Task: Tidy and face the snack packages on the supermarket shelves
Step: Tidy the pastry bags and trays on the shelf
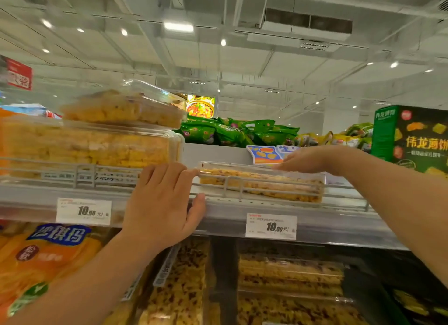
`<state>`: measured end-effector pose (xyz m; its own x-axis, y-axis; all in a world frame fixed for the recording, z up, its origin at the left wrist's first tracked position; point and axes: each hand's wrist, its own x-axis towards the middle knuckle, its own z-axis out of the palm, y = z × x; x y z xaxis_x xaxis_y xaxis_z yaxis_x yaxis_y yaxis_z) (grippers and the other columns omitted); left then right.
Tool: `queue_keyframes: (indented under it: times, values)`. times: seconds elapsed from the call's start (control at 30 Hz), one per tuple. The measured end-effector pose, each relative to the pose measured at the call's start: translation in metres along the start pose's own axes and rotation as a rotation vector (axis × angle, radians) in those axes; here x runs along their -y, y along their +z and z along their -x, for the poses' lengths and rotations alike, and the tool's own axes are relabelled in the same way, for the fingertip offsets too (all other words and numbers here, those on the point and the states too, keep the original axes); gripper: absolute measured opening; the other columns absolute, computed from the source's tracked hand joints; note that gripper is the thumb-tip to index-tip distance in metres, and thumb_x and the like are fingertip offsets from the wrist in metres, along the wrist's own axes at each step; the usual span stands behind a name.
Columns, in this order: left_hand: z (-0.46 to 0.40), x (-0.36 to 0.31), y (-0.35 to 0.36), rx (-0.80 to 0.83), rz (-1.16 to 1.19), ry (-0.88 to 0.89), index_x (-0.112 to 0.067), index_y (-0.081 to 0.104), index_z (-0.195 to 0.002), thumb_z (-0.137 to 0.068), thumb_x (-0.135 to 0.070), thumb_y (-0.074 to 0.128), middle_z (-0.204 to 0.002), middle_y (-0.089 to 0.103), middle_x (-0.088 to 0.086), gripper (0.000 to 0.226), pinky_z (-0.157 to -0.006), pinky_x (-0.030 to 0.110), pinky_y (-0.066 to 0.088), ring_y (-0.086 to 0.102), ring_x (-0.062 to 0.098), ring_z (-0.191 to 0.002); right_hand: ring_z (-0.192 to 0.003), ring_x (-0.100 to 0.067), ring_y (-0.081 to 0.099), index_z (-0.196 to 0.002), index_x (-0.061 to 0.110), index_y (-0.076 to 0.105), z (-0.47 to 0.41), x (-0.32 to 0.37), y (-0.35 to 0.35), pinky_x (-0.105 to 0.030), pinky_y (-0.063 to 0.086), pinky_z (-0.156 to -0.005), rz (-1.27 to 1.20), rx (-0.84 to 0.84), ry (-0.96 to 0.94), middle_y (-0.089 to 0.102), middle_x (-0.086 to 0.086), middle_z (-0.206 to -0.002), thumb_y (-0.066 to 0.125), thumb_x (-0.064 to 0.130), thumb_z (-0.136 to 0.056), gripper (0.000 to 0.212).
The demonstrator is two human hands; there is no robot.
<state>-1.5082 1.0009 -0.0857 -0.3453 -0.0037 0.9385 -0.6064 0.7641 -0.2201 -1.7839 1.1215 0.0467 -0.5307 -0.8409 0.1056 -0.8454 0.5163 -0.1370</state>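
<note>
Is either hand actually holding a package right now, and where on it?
Neither hand clearly grips. The left hand rests on the shelf rail, fingertips at the clear snack box's left end; the right hand lies on its top rear edge.

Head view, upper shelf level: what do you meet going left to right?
Stacked clear plastic boxes of yellow puffed snack → left hand on the shelf edge → single flat clear snack box → right hand → dark green carton.
</note>
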Motion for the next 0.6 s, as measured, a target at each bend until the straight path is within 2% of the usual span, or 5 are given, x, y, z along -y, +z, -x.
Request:
queue_keyframes:
  times: [0.07,0.13,0.2,0.33,0.6]
  values:
    - [0.0,0.0,0.002,-0.012,-0.002,0.005,-0.004,0.061,-0.11,-0.09,-0.038,0.042,-0.1,0.063,0.013,0.044,-0.084,0.047,0.043,0.059,0.033,-0.091,-0.119,-0.017,0.046,-0.105,0.044,0.058,-0.004,-0.006,0.001,-0.036,0.035,-0.102,-0.12,0.076,0.001,0.047,0.001,-0.143,0.055,0.087,-0.059,0.063]
    - [0.001,0.001,0.004,-0.024,-0.014,0.008,-0.004,0.061,-0.112,-0.09,-0.037,0.042,-0.102,0.063,0.013,0.044,-0.084,0.047,0.042,0.058,0.033,-0.092,-0.124,-0.027,0.049,-0.126,0.034,0.053,-0.01,-0.013,0.0,-0.046,0.039,-0.106,-0.251,0.131,0.057,0.048,-0.005,-0.144,0.067,0.09,-0.035,0.108]
    - [0.002,0.002,0.006,-0.043,-0.031,0.014,-0.003,0.06,-0.113,-0.091,-0.037,0.041,-0.102,0.062,0.013,0.045,-0.085,0.047,0.042,0.057,0.033,-0.093,-0.12,-0.031,0.056,-0.134,0.019,0.05,-0.014,-0.014,-0.003,-0.052,0.045,-0.101,-0.262,0.168,0.081,0.057,-0.009,-0.135,0.073,0.087,-0.026,0.129]
    - [0.001,0.003,0.009,-0.088,-0.044,0.036,-0.002,0.062,-0.113,-0.091,-0.035,0.043,-0.101,0.063,0.014,0.044,-0.084,0.046,0.041,0.057,0.033,-0.092,-0.095,-0.022,0.065,-0.103,0.019,0.068,-0.013,-0.005,-0.012,-0.035,0.054,-0.077,-0.108,0.039,-0.043,0.069,-0.004,-0.103,0.069,0.085,-0.03,0.099]
    - [0.001,0.004,0.011,-0.1,-0.04,0.041,-0.003,0.064,-0.114,-0.091,-0.035,0.045,-0.103,0.063,0.012,0.044,-0.084,0.045,0.041,0.058,0.032,-0.094,-0.086,-0.012,0.054,-0.125,0.029,0.04,-0.002,0.011,-0.014,-0.031,0.045,-0.072,0.085,-0.269,-0.207,0.056,0.009,-0.101,0.08,0.07,-0.036,0.106]
